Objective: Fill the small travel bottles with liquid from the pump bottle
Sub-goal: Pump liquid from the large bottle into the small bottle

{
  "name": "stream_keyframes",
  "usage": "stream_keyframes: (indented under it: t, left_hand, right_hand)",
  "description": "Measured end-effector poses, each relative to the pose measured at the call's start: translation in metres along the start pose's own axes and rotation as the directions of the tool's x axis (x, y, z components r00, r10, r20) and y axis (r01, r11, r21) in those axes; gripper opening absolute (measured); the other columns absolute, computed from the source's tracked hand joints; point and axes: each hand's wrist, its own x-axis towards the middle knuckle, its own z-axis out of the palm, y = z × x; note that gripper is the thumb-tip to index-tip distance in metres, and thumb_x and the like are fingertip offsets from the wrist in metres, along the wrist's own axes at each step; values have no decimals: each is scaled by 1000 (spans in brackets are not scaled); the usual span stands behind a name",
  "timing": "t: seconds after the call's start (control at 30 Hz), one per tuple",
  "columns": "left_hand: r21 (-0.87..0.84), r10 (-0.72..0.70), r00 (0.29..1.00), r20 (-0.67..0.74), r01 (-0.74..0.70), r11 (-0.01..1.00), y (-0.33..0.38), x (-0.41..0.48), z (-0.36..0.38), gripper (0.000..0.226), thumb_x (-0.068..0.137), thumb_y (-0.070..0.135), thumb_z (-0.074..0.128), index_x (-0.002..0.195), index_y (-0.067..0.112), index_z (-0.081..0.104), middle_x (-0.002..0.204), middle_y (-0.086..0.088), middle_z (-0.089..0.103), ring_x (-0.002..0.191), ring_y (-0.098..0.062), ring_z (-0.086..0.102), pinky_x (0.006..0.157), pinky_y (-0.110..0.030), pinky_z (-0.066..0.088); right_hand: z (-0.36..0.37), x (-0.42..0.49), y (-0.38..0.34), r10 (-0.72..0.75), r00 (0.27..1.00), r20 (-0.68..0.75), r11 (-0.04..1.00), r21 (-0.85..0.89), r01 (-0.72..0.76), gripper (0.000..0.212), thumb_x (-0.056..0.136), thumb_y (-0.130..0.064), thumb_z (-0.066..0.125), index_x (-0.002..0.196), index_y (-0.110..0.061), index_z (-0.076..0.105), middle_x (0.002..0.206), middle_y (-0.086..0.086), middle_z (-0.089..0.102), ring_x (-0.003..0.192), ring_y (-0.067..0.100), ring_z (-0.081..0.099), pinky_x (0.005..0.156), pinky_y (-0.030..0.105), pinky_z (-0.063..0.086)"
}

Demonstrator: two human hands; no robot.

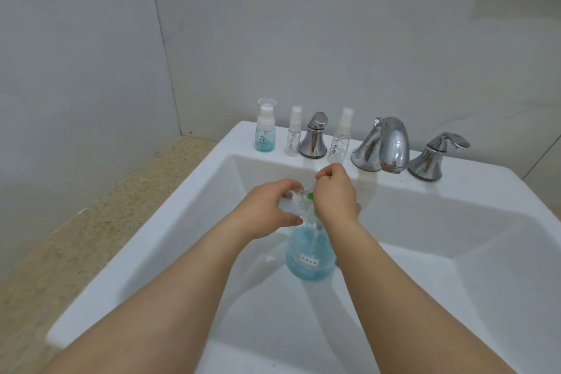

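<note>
Left hand [267, 209] and right hand [335, 195] hide the pump bottle [309, 256] top.

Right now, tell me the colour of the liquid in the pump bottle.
Light blue, seen through the clear pump bottle in the head view.

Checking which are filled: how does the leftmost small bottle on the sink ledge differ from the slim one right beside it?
The leftmost bottle holds blue liquid; the slim bottle looks clear and empty. The leftmost bottle is wider; the slim bottle is narrower. Both stand upright on the sink ledge, with white pump tops and dark writing.
</note>
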Motion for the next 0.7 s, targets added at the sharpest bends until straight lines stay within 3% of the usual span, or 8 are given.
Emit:
stream_keyframes:
  t: [0.13,0.27,0.33,0.4,0.47,0.6,0.7]
  left_hand:
    - [-90,9,1000,5,-9,996,5,-2,-4,56,76,22,72,126,30,48,112,6,51,98,-9,46,82,-21,38]
    - [-153,32,999,30,-27,988,9,-4,-6,53,75,21,74,122,32,52,103,7,47,93,-9,45,80,-22,39]
    - [-161,21,999,37,-14,987,9,-5,-7,52,74,22,75,120,33,52,103,6,46,92,-10,45,79,-23,42]
    - [-129,4,999,34,0,992,8,-5,-8,52,73,25,75,119,33,52,106,3,47,94,-11,45,81,-24,43]
    - [-78,3,1000,29,-1,997,6,-6,-8,50,72,26,76,117,31,53,108,1,48,96,-11,44,84,-23,40]
    - [-28,-43,999,27,43,999,4,-6,-7,48,71,29,76,113,28,54,106,1,46,95,-13,46,82,-25,43]
    - [-26,-53,998,22,53,998,3,-5,-7,48,71,29,76,113,26,55,106,2,45,99,-14,47,84,-24,42]
  right_hand:
    - [-6,5,-5,5,1000,7,963,268,-7,28,88,-6,34,72,-28,42,97,-1,57,102,26,54,98,44,41]
    - [-17,11,-4,5,1000,15,914,405,-10,30,89,-2,33,71,-25,41,97,3,58,78,14,49,65,27,38]
    - [-15,10,-1,25,999,38,936,349,-37,30,88,-2,33,70,-25,40,98,4,59,79,17,50,65,28,40]
    - [-10,10,0,34,999,27,968,247,-40,29,85,-3,32,70,-26,39,98,5,61,85,23,51,84,37,46]
    - [-7,8,-1,36,999,9,992,117,-37,26,85,-3,32,74,-24,42,93,0,59,89,24,50,97,41,39]
    - [-2,-1,-6,-13,1000,-20,993,-120,10,28,83,-1,29,89,-25,43,104,1,63,107,27,51,91,39,29]
    - [-3,-2,-6,-25,999,-21,993,-118,22,28,83,-2,29,91,-26,43,102,1,63,108,27,51,91,39,29]
